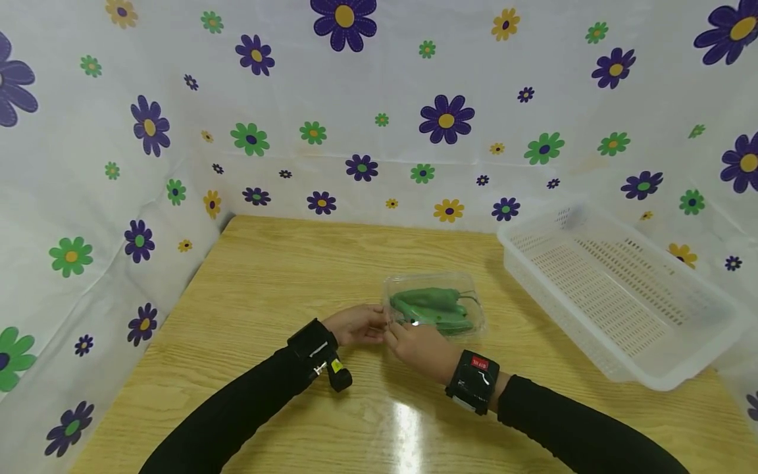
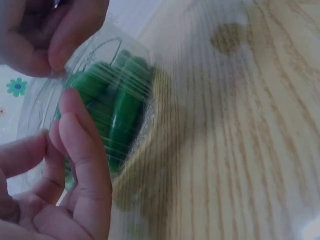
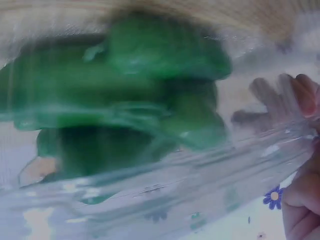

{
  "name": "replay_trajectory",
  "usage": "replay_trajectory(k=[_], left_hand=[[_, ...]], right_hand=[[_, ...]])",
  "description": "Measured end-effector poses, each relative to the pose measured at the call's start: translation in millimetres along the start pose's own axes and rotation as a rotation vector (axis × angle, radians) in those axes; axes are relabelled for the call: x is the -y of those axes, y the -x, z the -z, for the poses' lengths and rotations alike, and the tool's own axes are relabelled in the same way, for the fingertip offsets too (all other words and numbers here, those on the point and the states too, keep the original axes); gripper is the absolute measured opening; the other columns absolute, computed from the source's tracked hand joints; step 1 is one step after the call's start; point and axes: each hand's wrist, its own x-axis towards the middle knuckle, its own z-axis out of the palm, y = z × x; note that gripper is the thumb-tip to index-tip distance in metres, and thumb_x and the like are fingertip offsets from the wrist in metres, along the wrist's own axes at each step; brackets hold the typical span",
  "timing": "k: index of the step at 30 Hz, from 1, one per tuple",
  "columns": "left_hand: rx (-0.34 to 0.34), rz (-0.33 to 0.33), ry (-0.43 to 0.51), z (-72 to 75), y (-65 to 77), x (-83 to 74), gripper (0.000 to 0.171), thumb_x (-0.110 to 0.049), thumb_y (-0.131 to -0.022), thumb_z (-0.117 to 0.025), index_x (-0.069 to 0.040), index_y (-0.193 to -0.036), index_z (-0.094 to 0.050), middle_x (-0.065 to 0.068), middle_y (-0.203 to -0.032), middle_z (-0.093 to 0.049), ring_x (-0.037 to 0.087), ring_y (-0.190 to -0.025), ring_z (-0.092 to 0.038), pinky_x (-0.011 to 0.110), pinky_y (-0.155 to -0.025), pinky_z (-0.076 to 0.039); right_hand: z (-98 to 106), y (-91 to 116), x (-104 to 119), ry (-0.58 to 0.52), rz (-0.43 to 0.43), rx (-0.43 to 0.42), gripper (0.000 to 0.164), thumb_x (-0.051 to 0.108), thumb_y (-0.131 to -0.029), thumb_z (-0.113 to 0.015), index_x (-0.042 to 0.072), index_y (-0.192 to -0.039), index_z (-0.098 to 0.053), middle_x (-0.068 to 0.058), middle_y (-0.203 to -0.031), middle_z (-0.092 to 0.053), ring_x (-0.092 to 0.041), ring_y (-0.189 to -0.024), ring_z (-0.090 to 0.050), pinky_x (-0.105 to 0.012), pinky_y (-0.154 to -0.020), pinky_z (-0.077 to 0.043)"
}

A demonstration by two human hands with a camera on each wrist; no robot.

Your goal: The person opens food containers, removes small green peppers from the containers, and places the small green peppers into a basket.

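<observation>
Pinching the clear box (image 1: 428,279) by its near left corner, with left hand (image 1: 356,324) and right hand (image 1: 424,352), on the desk (image 1: 296,270). Might spill the green peppers (image 1: 429,299) from tugging too hard.

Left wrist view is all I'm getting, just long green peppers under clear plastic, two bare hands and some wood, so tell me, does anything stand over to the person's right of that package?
Observer: Yes. The head view shows a white, rectangular plastic basket with slotted holes to the right of the clear plastic container of green peppers.

Operator: My picture is tilted, so I can't judge sides. From where the person sits or stands, which end of the container are the hands at?

Observer: The left end. In the head view, the left hand and the fingers of the right hand meet around its near left corner, the end away from the basket.
</observation>
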Motion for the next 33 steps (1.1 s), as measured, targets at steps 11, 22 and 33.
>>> replay_trajectory(k=[11, 22, 33], left_hand=[[-0.051, -0.054, -0.036, -5.1, 2.5, 0.1, 0.022, -0.007, -0.099, -0.040, -0.016, -0.083, -0.052, -0.006, -0.074, -0.058, 0.002, -0.062, -0.057, 0.013, -0.058, -0.051], [-0.095, -0.035, 0.015, -13.6, -1.2, 4.3, 0.027, -0.006, -0.101, -0.039, -0.017, -0.078, -0.049, -0.006, -0.071, -0.055, 0.004, -0.062, -0.056, 0.014, -0.057, -0.051], [-0.082, -0.049, 0.058, -14.5, -0.9, 5.5, 0.018, -0.010, -0.103, -0.035, -0.008, -0.109, -0.051, -0.004, -0.077, -0.059, 0.005, -0.066, -0.059, 0.013, -0.059, -0.053]], right_hand=[[5, -9, 3, -0.164, -0.146, 0.089, 0.013, 0.012, -0.082, -0.070, 0.009, -0.081, -0.057, 0.004, -0.063, -0.051, -0.005, -0.049, -0.046, -0.016, -0.039, -0.029], [-13, -2, 6, -0.303, -0.281, -0.140, 0.023, 0.008, -0.072, -0.070, 0.004, -0.093, -0.062, 0.005, -0.054, -0.048, -0.005, -0.046, -0.046, -0.019, -0.039, -0.036], [-14, 0, 9, -0.289, -0.323, -0.208, 0.022, 0.011, -0.071, -0.076, 0.006, -0.087, -0.062, 0.004, -0.057, -0.053, -0.007, -0.049, -0.052, -0.022, -0.043, -0.044]])
